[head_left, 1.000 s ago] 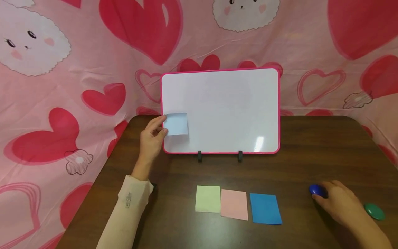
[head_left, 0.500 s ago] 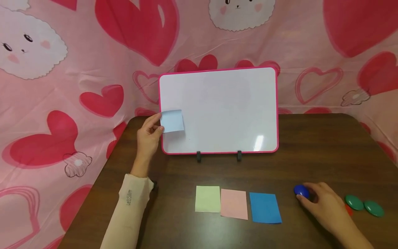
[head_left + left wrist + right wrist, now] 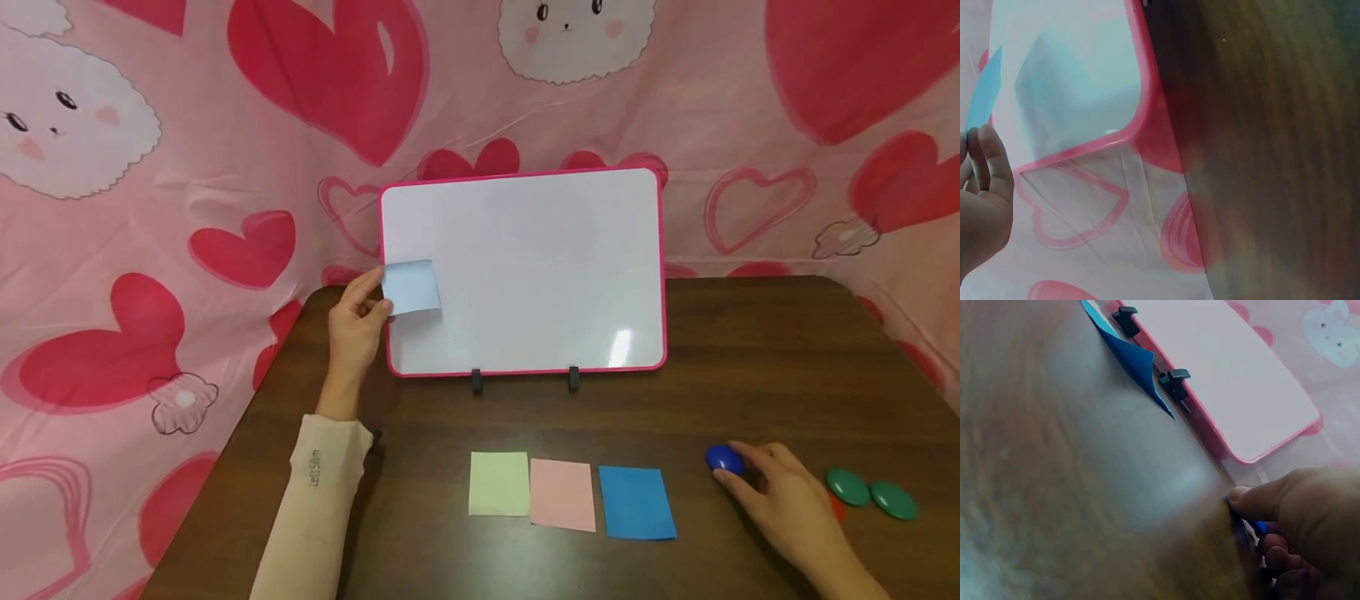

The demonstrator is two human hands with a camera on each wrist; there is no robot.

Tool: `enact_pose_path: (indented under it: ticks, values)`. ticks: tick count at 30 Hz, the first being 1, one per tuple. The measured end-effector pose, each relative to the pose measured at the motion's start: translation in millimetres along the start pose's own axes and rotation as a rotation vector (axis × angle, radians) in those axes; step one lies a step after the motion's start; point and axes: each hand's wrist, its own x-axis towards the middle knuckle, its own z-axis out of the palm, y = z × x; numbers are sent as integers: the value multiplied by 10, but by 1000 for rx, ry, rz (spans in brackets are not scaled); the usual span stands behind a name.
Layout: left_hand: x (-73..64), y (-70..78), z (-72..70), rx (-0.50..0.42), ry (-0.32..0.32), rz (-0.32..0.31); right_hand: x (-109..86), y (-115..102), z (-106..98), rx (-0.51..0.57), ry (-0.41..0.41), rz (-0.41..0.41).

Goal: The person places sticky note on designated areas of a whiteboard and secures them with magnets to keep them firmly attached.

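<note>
My left hand (image 3: pixel 356 329) pinches a light blue sticky note (image 3: pixel 411 287) by its left side, before the lower left of a pink-framed whiteboard (image 3: pixel 540 267). The left wrist view shows that sticky note (image 3: pixel 986 87) edge-on, apart from the board there, a shadow behind it. Between thumb and fingers of my right hand (image 3: pixel 787 500) is a round blue magnet (image 3: pixel 723 459), low over the table at the right. Fingers mostly cover the magnet (image 3: pixel 1262 527) in the right wrist view. Whether it touches the table, I cannot tell.
Green (image 3: pixel 498 483), pink (image 3: pixel 562 495) and darker blue (image 3: pixel 637 502) sticky notes lie in a row on the dark wooden table (image 3: pixel 420 533). Two green magnets (image 3: pixel 848 487) and a partly hidden red one (image 3: pixel 837 506) are beside my right hand. Black feet (image 3: pixel 477 382) support the board.
My right hand has moved left with the blue magnet, uncovering a second green magnet and part of a red one. The left hand and its note have shifted slightly up and left.
</note>
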Motion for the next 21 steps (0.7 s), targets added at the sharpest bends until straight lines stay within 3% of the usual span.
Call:
enact_pose_path:
  ticks: [7, 11, 21]
  values:
    - [159, -189, -5, -38, 12, 10, 3, -3, -3, 4, 8, 1]
    - [261, -322, -5, -49, 18, -20, 4, -5, 7, 2, 18, 4]
    - [424, -390, 28, 4, -6, -29, 15, -2, 9, 0, 12, 18]
